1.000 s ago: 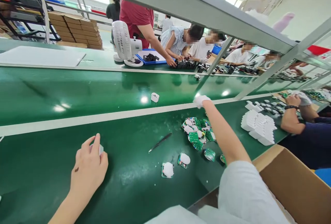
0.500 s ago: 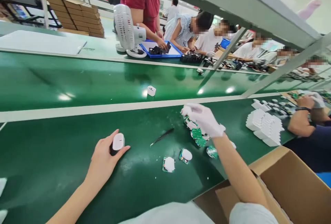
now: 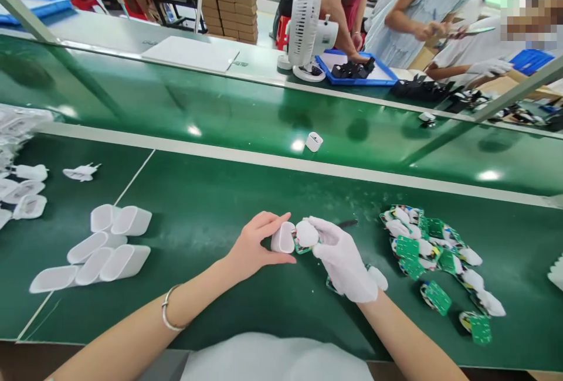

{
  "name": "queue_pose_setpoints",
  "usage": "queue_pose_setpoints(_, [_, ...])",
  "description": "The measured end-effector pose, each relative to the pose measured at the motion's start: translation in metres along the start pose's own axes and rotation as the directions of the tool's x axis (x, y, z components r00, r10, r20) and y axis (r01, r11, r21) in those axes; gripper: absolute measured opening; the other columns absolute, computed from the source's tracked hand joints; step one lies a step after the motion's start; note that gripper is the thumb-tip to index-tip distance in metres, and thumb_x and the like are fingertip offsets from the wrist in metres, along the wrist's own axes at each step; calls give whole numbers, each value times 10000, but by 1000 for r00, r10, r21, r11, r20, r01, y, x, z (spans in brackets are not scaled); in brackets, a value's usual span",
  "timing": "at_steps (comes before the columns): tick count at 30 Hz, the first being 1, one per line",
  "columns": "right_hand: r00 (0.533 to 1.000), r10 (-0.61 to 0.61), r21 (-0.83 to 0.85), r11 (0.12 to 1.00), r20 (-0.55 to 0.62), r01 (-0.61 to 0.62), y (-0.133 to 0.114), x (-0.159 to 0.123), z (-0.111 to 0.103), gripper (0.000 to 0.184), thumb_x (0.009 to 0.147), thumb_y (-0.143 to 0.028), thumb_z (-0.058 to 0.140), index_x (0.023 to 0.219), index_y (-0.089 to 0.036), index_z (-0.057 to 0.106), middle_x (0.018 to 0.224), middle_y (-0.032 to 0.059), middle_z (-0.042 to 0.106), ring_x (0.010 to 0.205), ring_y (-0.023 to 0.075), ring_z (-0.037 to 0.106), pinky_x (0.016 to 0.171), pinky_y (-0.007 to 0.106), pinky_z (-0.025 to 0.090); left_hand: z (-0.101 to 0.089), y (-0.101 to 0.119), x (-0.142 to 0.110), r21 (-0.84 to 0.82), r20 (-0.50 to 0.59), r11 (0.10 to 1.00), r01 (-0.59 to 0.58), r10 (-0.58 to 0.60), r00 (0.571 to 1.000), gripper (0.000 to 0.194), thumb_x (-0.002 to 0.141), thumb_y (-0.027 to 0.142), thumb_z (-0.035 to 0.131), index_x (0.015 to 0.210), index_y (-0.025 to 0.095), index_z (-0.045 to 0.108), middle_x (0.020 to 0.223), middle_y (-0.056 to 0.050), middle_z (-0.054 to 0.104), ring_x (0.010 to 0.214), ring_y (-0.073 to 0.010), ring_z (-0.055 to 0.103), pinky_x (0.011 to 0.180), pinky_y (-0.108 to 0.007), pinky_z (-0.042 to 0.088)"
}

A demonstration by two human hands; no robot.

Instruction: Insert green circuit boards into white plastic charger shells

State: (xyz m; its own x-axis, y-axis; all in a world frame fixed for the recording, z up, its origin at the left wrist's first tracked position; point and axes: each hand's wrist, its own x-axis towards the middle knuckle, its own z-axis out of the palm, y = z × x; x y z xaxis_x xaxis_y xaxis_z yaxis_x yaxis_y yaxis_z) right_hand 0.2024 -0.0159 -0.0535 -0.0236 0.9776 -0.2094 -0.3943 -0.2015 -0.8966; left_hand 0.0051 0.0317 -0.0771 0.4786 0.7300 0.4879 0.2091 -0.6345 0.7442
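My bare left hand (image 3: 248, 246) grips a white plastic housing (image 3: 282, 239), its open end turned to the right. Right at that opening is a small green circuit board (image 3: 304, 243) with a white pad, pinched in my gloved right hand (image 3: 345, 261). Whether the board's edge has entered the housing I cannot tell. Another circuit board with a white pad (image 3: 377, 278) lies partly hidden beneath my right hand. Behind the glove, dark tweezers (image 3: 348, 224) show only in part. A heap of circuit boards (image 3: 411, 258) lies to the right.
Several white housings (image 3: 127, 261) lie on the bench at left, with white plug parts (image 3: 81, 172) beyond them. One white piece (image 3: 314, 142) sits on the green strip past the pale rail (image 3: 246, 163). A fan (image 3: 305, 23) and a blue tray (image 3: 387, 77) stand opposite, near other people.
The view has swung left. My right hand has left the heap and come to my left hand, carrying a circuit board. The housing in my left hand now shows its open end.
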Motion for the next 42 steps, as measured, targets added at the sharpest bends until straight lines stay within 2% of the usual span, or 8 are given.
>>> queue_pose_setpoints(11, [914, -376, -373, 835, 151, 405, 1, -14, 4, 457, 661, -177, 806, 1058, -362, 675, 1129, -4, 657, 1016, 181, 644, 820, 299, 583, -1, 1, 7, 99, -97, 959, -265, 275, 957, 656, 709, 295, 785, 1293, 207, 499, 884, -45, 540, 808, -171, 482, 700, -329, 471])
queue_pose_setpoints(20, [707, -576, -682, 321, 410, 657, 3, -13, 8, 523, 815, -98, 634, 1270, -332, 526, 1145, 31, 645, 1003, 180, 644, 837, 337, 572, -1, 2, 7, 190, -106, 935, -300, 323, 940, 553, 750, 292, 749, 1246, 182, 530, 864, -55, 543, 789, -172, 464, 688, -337, 486])
queue_pose_setpoints(22, [740, -537, -674, 371, 405, 639, 1, -14, 10, 523, 818, -94, 624, 1253, -371, 539, 1154, 13, 641, 1040, 177, 627, 883, 354, 550, -2, 2, 8, 199, -99, 931, -305, 329, 939, 545, 761, 250, 735, 1259, 190, 523, 870, -58, 549, 786, -172, 472, 687, -332, 490])
queue_pose_setpoints(27, [984, -75, -384, 914, 164, 133, -7, -17, 18, 671, 790, -365, 692, 1392, -366, 395, 1455, 58, 406, 1275, 258, 459, 1006, 455, 451, 0, 5, 7, 182, -103, 944, -274, 296, 950, 608, 721, 331, 771, 1264, 224, 520, 843, -41, 566, 780, -175, 519, 697, -331, 507])
queue_pose_setpoints(30, [977, 167, -229, 964, 132, -134, -1, -14, 27, 683, 786, -457, 669, 1394, -290, 407, 1359, 76, 517, 1187, 241, 529, 931, 419, 496, 1, 8, 6, 135, -65, 944, -302, 312, 948, 557, 748, 371, 742, 1243, 235, 528, 867, -43, 615, 784, -178, 568, 715, -334, 521])
queue_pose_setpoints(34, [979, 168, -335, 934, 114, -122, -1, -6, 28, 620, 756, -498, 673, 1287, -210, 535, 1090, 60, 670, 974, 212, 623, 866, 390, 516, 0, 12, 6, -8, 13, 976, -218, 218, 976, 520, 732, 314, 763, 1196, 202, 556, 944, -67, 660, 847, -192, 602, 760, -339, 525])
queue_pose_setpoints(37, [994, 3, -696, 714, 106, 72, -18, -3, 7, 490, 850, -462, 572, 1272, -215, 563, 1154, 86, 641, 1002, 224, 607, 905, 426, 483, -4, 13, 6, -132, 77, 991, 8, 2, 997, 466, 741, 274, 751, 1166, 184, 583, 1039, -92, 659, 933, -201, 609, 808, -336, 528])
queue_pose_setpoints(42, [960, -180, -974, -108, 215, 198, -37, 9, -49, 273, 777, -260, 680, 1047, -231, 712, 1168, 97, 633, 1091, 306, 540, 920, 496, 432, -6, 8, 4, -228, 199, 949, 219, -174, 964, 456, 775, 202, 665, 1219, 181, 561, 1170, -97, 633, 1065, -211, 589, 932, -347, 492])
